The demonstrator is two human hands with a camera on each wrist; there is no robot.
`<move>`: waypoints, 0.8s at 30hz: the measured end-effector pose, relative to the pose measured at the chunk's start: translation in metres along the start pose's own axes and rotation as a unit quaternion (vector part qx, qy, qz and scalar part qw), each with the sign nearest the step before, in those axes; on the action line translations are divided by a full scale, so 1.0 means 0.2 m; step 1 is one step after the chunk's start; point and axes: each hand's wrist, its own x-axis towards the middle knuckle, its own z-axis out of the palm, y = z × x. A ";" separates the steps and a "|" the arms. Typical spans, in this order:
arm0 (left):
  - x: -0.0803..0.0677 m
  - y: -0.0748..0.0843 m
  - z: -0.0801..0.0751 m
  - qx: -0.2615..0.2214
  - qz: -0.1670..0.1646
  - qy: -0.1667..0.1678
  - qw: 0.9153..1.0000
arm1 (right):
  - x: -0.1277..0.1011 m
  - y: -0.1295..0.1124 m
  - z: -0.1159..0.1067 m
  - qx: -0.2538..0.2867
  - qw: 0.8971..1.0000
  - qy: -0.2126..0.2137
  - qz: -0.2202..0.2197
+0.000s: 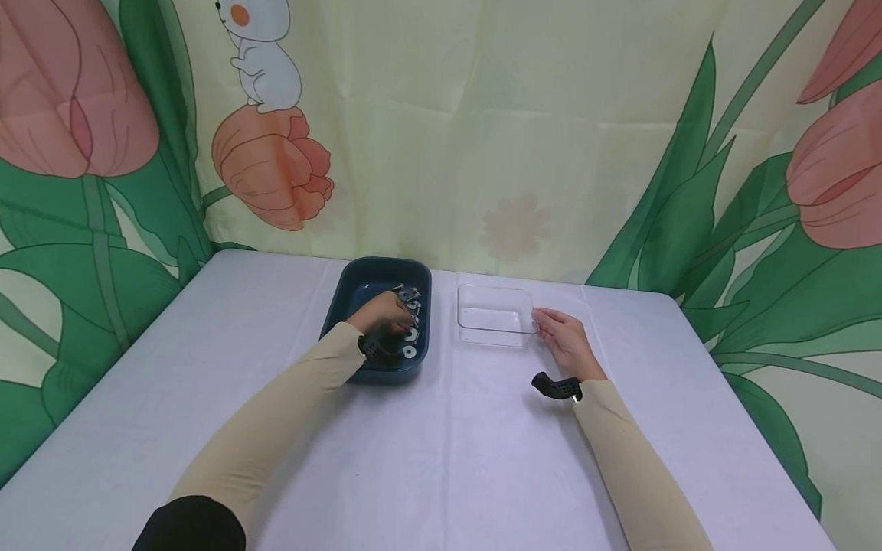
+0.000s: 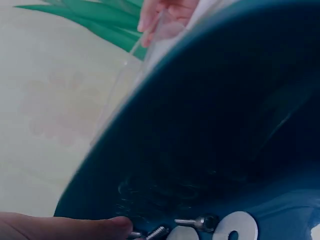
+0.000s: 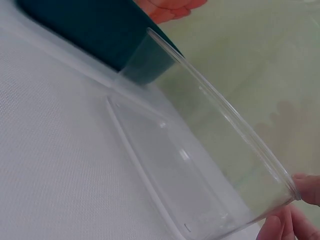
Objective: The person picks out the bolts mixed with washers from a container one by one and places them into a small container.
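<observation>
Risk, left: my fingertips crowd the loose screws [image 2: 192, 222] and washers [image 1: 410, 351]; a careless pinch could lift 2 at once or flick 1 over the dark blue tray [image 1: 375, 268] wall.
Risk, right: the clear plastic container [image 1: 494, 315] is light; too firm a push at its corner could slide or tip it.
Left hand [image 1: 381, 311]: reaching down inside the tray, fingers curled on the hardware; I cannot tell whether anything is pinched.
Right hand [image 1: 566, 340]: resting on the white table [image 1: 207, 344], fingers and thumb holding the container's right rim.
</observation>
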 end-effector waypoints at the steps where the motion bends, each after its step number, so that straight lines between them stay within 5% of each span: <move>1: 0.00 0.00 0.00 0.007 -0.004 -0.006 1.000 | 0.00 0.00 0.00 0.000 1.000 0.001 0.000; 16: 0.01 0.02 0.04 -0.034 -0.051 -0.070 0.996 | 0.01 0.00 0.00 -0.019 1.000 0.014 0.001; 24: 0.04 0.02 0.05 -0.057 -0.069 -0.077 0.993 | 0.00 0.00 0.01 -0.024 1.000 0.011 0.001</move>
